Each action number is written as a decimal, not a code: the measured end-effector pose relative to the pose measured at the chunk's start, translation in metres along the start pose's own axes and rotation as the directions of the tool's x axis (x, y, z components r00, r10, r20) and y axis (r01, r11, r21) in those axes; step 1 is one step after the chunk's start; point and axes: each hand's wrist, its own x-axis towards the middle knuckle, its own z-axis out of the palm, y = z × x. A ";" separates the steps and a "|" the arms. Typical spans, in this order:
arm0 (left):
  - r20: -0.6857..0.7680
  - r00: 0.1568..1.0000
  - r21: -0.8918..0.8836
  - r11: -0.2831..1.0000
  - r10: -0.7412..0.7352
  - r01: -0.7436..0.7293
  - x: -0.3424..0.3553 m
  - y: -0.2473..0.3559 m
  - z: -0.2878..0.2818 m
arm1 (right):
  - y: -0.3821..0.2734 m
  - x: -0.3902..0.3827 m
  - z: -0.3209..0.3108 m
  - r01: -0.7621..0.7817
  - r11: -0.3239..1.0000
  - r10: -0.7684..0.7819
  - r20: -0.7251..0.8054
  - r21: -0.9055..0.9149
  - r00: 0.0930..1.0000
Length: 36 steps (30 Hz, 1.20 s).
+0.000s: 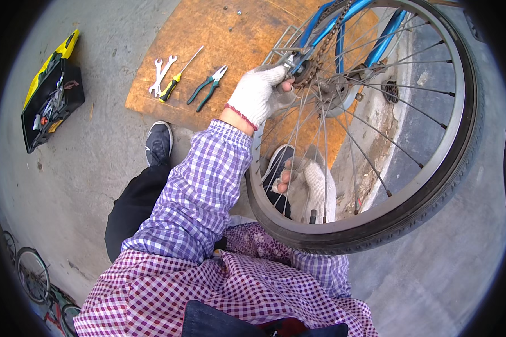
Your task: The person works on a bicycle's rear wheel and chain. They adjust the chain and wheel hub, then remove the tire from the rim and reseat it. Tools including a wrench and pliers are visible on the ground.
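Note:
A bicycle wheel (396, 196) with a black tyre and thin spokes fills the right side, joined to a blue frame (385, 40) with a chain (322, 49). My left hand (260, 94), in a white knit glove with bare fingertips, is closed at the wheel's axle end (302, 70), thumb and fingers around the metal parts there. Lower down, my right hand (319, 188) wears a matching glove and shows behind the spokes. Its fingers are curled; whatever they may hold cannot be made out.
On the worn wooden board (208, 33) lie two open-end wrenches (161, 76), a yellow-handled screwdriver (173, 84) and green-handled pliers (207, 89). A black and yellow toolbox (53, 101) full of tools stands at left. Other bicycles (34, 275) are at lower left.

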 end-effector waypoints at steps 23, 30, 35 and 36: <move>0.036 0.902 0.707 0.627 0.431 -0.328 -0.023 -0.001 0.027 | -0.011 -0.006 0.018 -0.043 0.997 0.037 -0.113 -0.059 0.993; 0.132 0.830 0.913 0.259 0.542 -0.314 -0.027 -0.004 0.030 | -0.009 -0.007 0.012 -0.019 0.999 0.018 -0.066 -0.027 0.998; 0.104 0.807 0.910 0.271 0.581 -0.313 -0.022 -0.009 0.028 | -0.004 -0.001 -0.005 -0.053 0.997 0.052 0.034 0.049 0.998; 0.101 0.802 0.902 0.285 0.589 -0.323 -0.020 -0.010 0.027 | -0.003 -0.001 -0.008 -0.045 0.999 0.045 0.039 0.011 0.998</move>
